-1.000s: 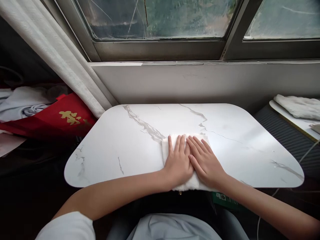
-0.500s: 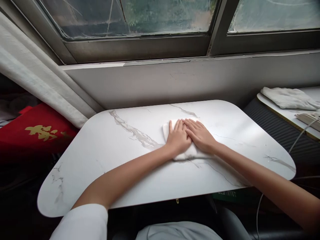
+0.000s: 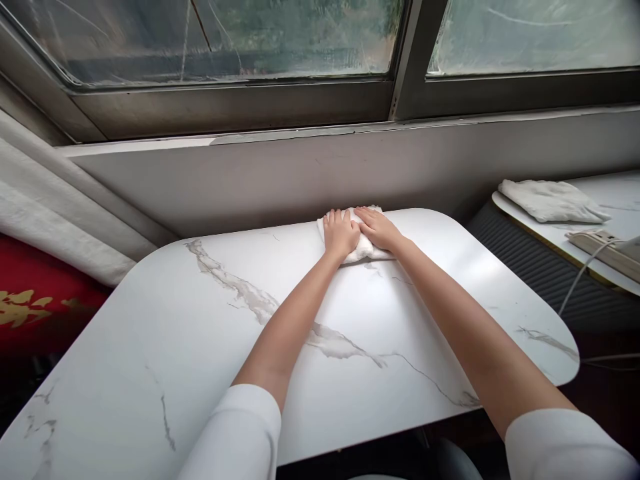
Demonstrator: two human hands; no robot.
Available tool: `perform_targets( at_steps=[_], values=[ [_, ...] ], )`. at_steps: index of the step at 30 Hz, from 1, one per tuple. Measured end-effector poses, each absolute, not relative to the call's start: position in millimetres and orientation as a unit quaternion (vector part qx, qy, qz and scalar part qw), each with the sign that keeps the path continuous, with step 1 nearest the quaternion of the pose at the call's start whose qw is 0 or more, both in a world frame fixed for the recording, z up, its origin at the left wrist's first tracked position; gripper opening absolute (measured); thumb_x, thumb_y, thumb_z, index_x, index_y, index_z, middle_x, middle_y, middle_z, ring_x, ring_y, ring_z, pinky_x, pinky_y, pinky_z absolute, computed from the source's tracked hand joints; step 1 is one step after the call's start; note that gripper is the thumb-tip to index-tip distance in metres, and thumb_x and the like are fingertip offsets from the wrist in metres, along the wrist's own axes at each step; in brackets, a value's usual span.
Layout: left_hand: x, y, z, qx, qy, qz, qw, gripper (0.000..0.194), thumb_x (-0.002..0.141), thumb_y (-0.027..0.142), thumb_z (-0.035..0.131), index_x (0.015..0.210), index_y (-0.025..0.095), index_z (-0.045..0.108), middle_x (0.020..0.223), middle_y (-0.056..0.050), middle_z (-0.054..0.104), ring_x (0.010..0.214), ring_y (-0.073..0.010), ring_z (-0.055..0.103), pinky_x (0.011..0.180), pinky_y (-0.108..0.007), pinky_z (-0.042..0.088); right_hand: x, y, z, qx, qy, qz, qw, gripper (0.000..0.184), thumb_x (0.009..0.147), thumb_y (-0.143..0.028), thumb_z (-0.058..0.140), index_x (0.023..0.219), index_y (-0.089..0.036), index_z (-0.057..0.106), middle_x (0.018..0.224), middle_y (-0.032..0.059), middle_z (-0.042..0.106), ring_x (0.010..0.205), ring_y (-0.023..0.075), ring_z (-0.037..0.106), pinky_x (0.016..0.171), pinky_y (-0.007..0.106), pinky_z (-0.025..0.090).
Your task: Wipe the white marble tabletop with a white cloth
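Resting at the far edge of the white tabletop [image 3: 400,387], right of its middle, the white cloth [image 3: 364,252] lies under the left hand [image 3: 341,233] and the right hand [image 3: 377,228], both opened out with fingers extended over it, neither visibly pinching it. Sound wiping here would call for even palm pressure, the cloth held flat, and restraint at the edge lest it bunch against the wall [image 3: 240,183].

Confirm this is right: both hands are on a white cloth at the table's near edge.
"Near" is wrong: the head view shows the left hand and right hand on a white cloth at the far edge of the table.
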State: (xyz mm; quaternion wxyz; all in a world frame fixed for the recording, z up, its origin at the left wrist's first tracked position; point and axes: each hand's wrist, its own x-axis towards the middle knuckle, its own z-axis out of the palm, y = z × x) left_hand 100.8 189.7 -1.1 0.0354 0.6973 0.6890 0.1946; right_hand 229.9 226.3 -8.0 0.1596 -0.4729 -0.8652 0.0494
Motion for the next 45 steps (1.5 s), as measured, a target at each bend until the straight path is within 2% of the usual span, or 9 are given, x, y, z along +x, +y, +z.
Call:
perform_targets(
  at_steps=[6,11,14,19,26,29,34,38,45],
  values=[
    [139,173,-1,0.721,0.666,0.186,0.042,0.052,0.095,0.028,0.025,0.142,0.014,0.041,0.150,-0.011,0.037,0.142,-0.0240,0.025,0.117,-0.047,0.011,274,202,-12,-0.484,-0.863,0.015,0.141,0.055,0.094,-0.032,0.026,0.143,-0.010,0.039,0.151,0.0117,0.036,0.140,0.0241,0.028,0.114,0.044,0.025],
    [163,121,0,0.762,0.619,0.181,0.062,0.055,0.093,0.027,0.025,0.143,0.008,0.037,0.153,-0.012,0.031,0.144,-0.0230,0.019,0.118,-0.047,0.010,309,142,-15,-0.475,-0.869,-0.009,0.135,0.054,0.096,-0.035,0.022,0.146,-0.017,0.034,0.152,0.0089,0.033,0.141,0.0243,0.026,0.114,0.048,0.025],
    [174,80,1,0.783,0.593,0.171,0.081,0.057,0.094,0.027,0.022,0.146,0.004,0.030,0.155,-0.013,0.026,0.145,-0.0249,0.014,0.117,-0.051,0.008,326,95,-13,-0.459,-0.879,-0.020,0.130,0.055,0.098,-0.037,0.019,0.150,-0.019,0.025,0.154,0.0091,0.029,0.142,0.0243,0.023,0.114,0.049,0.025],
    [185,13,6,0.834,0.525,0.134,0.099,0.061,0.095,0.033,0.021,0.147,0.001,0.024,0.156,-0.019,0.020,0.145,-0.0299,0.009,0.116,-0.054,0.008,351,19,-5,-0.439,-0.889,-0.035,0.129,0.058,0.100,-0.034,0.023,0.153,-0.029,-0.001,0.158,0.0030,0.019,0.144,0.0222,0.016,0.115,0.050,0.024],
    [220,-34,5,0.871,0.468,0.143,0.039,0.063,0.095,0.037,0.023,0.146,-0.001,0.025,0.153,-0.022,0.026,0.143,-0.0361,0.015,0.114,-0.060,0.012,399,-34,-6,-0.466,-0.879,-0.025,0.100,0.060,0.099,-0.032,0.023,0.152,-0.033,-0.006,0.159,0.0014,0.014,0.144,0.0245,0.017,0.113,0.053,0.027],
    [243,-28,4,0.877,0.454,0.150,0.043,0.064,0.094,0.036,0.026,0.146,-0.001,0.026,0.152,-0.023,0.028,0.142,-0.0364,0.017,0.113,-0.061,0.011,422,-33,-11,-0.525,-0.847,-0.022,0.084,0.059,0.099,-0.032,0.022,0.153,-0.032,-0.001,0.158,0.0014,0.018,0.143,0.0250,0.016,0.113,0.053,0.028],
    [274,5,4,0.863,0.471,0.153,0.104,0.063,0.093,0.034,0.024,0.147,0.001,0.024,0.154,-0.021,0.024,0.143,-0.0354,0.014,0.112,-0.065,0.010,441,2,-10,-0.603,-0.795,0.015,0.058,0.057,0.095,-0.029,0.024,0.151,-0.024,0.022,0.154,0.0024,0.029,0.141,0.0241,0.022,0.115,0.048,0.027],
    [286,48,3,0.843,0.497,0.164,0.120,0.063,0.093,0.033,0.024,0.147,0.003,0.025,0.154,-0.019,0.025,0.144,-0.0329,0.014,0.114,-0.061,0.007,442,52,-9,-0.600,-0.793,0.000,0.109,0.058,0.091,-0.024,0.025,0.148,-0.027,0.031,0.152,-0.0013,0.034,0.140,0.0221,0.028,0.115,0.050,0.025],
    [280,139,2,0.827,0.525,0.157,0.126,0.061,0.092,0.031,0.023,0.147,0.006,0.026,0.155,-0.015,0.025,0.144,-0.0288,0.015,0.115,-0.057,0.005,433,153,-11,-0.580,-0.802,0.010,0.145,0.057,0.088,-0.023,0.028,0.144,-0.020,0.041,0.148,0.0030,0.040,0.139,0.0239,0.031,0.113,0.051,0.027]
  ],
)
